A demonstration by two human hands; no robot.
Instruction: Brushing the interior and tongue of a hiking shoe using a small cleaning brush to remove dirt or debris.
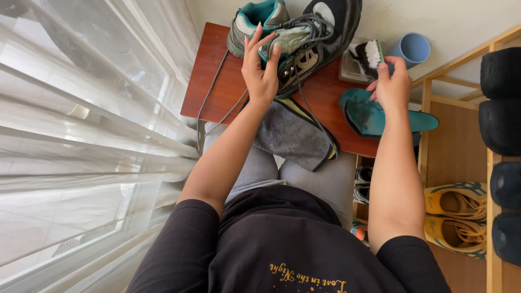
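My left hand (pixel 261 68) grips the tongue and upper of a grey and black sneaker (pixel 312 40) with loose grey laces, tipped on its side on a small reddish wooden table (pixel 217 76). A second sneaker (pixel 255 21) with a teal lining stands behind it. My right hand (pixel 391 84) holds a small brush (pixel 370 57) with white bristles and a green edge, just above two teal insoles (pixel 380 116) lying on the table's right part. A grey cloth (pixel 290 133) hangs off the table's near edge onto my lap.
A light blue cup (pixel 412 49) and a pale square dish (pixel 351 69) sit at the table's back right. A wooden shoe rack (pixel 461 157) on the right holds yellow sneakers (pixel 456 203) and dark shoes (pixel 502 103). Sheer white curtains (pixel 81 125) fill the left.
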